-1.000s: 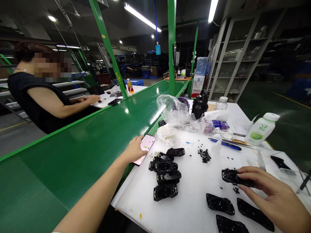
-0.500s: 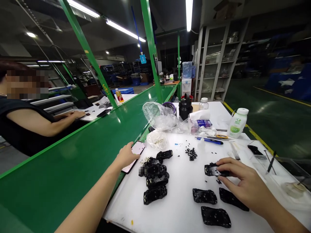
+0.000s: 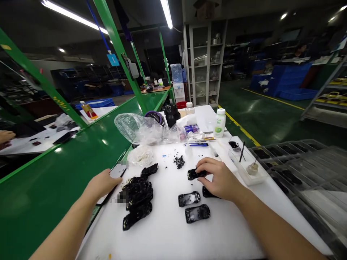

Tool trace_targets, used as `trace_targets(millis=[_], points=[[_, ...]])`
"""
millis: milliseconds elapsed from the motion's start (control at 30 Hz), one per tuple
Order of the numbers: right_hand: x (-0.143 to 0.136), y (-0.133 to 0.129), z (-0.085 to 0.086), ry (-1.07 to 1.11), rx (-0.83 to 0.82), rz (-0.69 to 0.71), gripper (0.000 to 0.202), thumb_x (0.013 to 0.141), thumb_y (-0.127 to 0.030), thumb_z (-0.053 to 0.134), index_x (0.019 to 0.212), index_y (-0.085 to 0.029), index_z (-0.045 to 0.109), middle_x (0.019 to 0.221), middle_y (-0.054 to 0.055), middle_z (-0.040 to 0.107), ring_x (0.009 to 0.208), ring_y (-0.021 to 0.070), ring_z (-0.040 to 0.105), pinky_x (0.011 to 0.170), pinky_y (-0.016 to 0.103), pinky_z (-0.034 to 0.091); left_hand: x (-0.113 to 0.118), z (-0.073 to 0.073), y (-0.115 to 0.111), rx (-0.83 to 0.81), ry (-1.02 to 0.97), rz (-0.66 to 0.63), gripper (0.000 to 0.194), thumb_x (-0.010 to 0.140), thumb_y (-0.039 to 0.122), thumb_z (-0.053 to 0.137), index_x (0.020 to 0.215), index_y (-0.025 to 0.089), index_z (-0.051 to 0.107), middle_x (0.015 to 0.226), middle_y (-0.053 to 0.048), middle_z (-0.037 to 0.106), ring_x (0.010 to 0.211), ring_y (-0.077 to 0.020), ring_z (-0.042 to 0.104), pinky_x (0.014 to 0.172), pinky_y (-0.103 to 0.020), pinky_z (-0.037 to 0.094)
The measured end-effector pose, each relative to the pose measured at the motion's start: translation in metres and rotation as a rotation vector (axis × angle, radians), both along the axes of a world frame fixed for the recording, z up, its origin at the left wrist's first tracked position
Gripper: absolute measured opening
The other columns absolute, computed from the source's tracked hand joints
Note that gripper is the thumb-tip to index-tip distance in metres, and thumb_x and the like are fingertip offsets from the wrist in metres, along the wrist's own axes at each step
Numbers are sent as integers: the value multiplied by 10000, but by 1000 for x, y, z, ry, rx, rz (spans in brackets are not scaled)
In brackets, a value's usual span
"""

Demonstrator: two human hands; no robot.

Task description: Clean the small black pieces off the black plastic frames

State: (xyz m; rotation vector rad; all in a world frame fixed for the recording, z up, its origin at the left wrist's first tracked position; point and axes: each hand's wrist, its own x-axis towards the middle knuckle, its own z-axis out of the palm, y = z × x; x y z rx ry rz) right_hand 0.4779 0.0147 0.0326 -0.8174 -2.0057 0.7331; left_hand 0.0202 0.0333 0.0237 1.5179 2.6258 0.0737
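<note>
At the table's left edge, my left hand (image 3: pixel 101 183) grips a phone (image 3: pixel 118 169) with a light screen. On the right, my right hand (image 3: pixel 217 177) has its thumb and fingers closed round a small black car-shaped part (image 3: pixel 192 174). Below it lie two similar black parts, one (image 3: pixel 189 198) above the other (image 3: pixel 197 213), and a third (image 3: pixel 208 192) is partly hidden by my right hand. A pile of black car-shaped parts (image 3: pixel 138 193) is between my hands. Tiny black pieces (image 3: pixel 179 162) form a small heap farther back.
Behind are a clear plastic bag (image 3: pixel 138 128), a blue pen-like tool (image 3: pixel 196 144), a white bottle (image 3: pixel 219 123) and a black container (image 3: pixel 171 115). A clear tray (image 3: pixel 251 177) with a small jar stands right, beside racks of dark parts (image 3: pixel 284 159). A person's hand (image 3: pixel 7 136) shows far left.
The view has swung right, bringing the racks at the right into sight and leaving only the other person's hand. Both my hands keep their holds.
</note>
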Motion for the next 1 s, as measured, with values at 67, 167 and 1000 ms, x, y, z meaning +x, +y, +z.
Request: trace_targets(millis=[67, 167, 1000], points=[[1, 1, 1, 9, 7, -5, 229, 767, -36, 646, 919, -204, 674, 1024, 56, 633, 869, 191, 646, 744, 319, 593, -2, 2, 1, -11, -13, -12, 646, 668, 446, 641, 1229, 152, 512, 1293, -172, 629, 1154, -375, 605, 857, -392, 510], [2, 3, 1, 14, 12, -11, 247, 754, -21, 645, 916, -205, 677, 1019, 51, 638, 865, 188, 643, 731, 311, 584, -1, 4, 2, -13, -32, -27, 625, 718, 422, 604, 1269, 160, 471, 1352, -131, 600, 1177, -302, 599, 912, -349, 492], [0, 7, 1, 181, -20, -108, 454, 719, 43, 550, 1072, -234, 619, 1076, 29, 624, 991, 174, 613, 788, 274, 571, 283, 14, -43, 310, -1165, -393, 476, 759, 310, 568, 1219, 218, 485, 1139, -104, 663, 985, -232, 659, 880, -392, 524]])
